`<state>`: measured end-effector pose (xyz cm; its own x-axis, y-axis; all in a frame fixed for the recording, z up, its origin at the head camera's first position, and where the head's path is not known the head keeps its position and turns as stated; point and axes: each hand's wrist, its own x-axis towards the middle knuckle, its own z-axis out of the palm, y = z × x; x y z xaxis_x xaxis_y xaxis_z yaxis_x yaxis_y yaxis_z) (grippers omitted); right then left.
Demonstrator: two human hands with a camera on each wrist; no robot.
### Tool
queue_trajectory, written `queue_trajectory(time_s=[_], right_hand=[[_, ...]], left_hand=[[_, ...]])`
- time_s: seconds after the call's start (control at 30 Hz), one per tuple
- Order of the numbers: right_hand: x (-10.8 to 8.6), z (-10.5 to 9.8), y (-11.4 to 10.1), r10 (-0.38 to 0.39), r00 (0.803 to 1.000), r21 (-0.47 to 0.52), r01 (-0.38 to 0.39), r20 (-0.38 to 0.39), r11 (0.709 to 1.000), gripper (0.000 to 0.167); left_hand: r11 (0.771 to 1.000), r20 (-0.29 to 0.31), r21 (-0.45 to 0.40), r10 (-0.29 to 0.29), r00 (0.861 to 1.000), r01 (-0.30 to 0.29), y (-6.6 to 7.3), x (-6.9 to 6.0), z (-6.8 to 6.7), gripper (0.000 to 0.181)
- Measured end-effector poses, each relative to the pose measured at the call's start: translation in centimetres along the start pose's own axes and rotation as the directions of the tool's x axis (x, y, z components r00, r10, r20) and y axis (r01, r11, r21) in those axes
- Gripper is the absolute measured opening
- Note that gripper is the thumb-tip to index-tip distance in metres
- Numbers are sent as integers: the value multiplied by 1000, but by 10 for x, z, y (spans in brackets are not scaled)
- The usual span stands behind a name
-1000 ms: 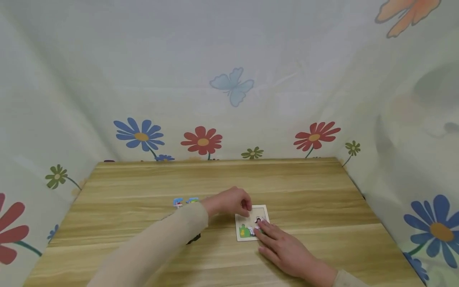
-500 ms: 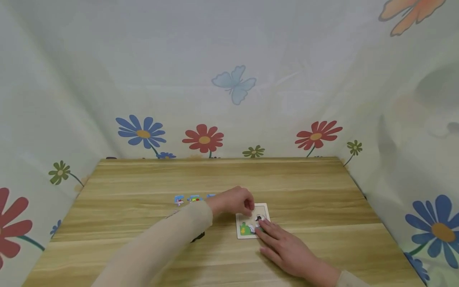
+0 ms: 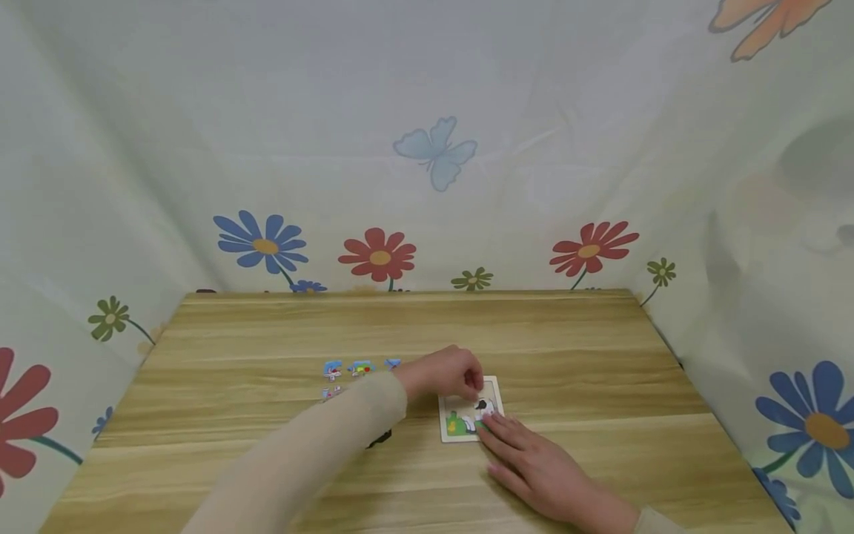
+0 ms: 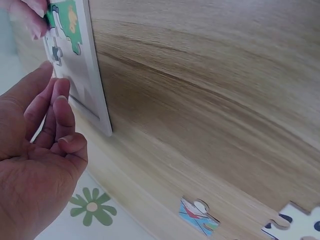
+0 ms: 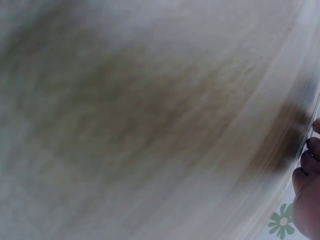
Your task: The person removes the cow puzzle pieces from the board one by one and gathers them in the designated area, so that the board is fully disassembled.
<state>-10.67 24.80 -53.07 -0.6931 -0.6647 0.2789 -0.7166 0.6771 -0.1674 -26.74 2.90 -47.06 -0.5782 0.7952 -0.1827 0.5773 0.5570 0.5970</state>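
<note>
Nearest the camera there's a beige left sleeve (image 3: 300, 460) slanting across the wooden table (image 3: 567, 341), with a small black shape (image 3: 381, 438) poking out from under its edge, too covered to make out. Opposite it, the right hand (image 3: 537, 471) lies with fingers pretty much straight, fingertips over the lower right of the puzzle tray (image 3: 460, 438), not gripping anything as far as I can see.

The tray's a shallow, white-rimmed square lying flat in front of the person. Inside, a green piece (image 3: 457, 426) with a yellow figure fills the lower left corner, white and black-and-white bits sit to its right, and the upper left is bare backing. The left hand (image 3: 456, 372) is over the top of it, fingers curled in; can't tell if there's a piece between the tips, even from the left wrist.

That wrist cam does show a white piece with black spots (image 4: 300, 223) on the table that I can't pick out in the head view. The right wrist cam is mostly blur plus a few fingers. Further back, loose blue pieces (image 3: 362, 368) lie left of the tray, then a pale cloth (image 3: 520, 163) with flowers and butterflies.
</note>
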Motion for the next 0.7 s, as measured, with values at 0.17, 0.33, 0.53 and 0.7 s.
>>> queue_trajectory(time_s=[0.17, 0.33, 0.53, 0.7], right_hand=[[0, 2, 0, -27, 1000, 6, 27, -6, 1000, 55], [2, 2, -1, -17, 1000, 24, 16, 25, 1000, 55], [2, 1, -3, -8, 999, 18, 8, 37, 1000, 54], [3, 0, -4, -16, 1000, 6, 16, 27, 1000, 54]], left_hand=[[1000, 7, 1, 4, 1000, -4, 2, 3, 2, 7], [1000, 18, -2, -13, 1000, 13, 2, 4, 6, 6], [1000, 26, -20, -20, 999, 20, 4, 3, 9, 6], [999, 31, -37, -14, 999, 15, 3, 2, 11, 5]])
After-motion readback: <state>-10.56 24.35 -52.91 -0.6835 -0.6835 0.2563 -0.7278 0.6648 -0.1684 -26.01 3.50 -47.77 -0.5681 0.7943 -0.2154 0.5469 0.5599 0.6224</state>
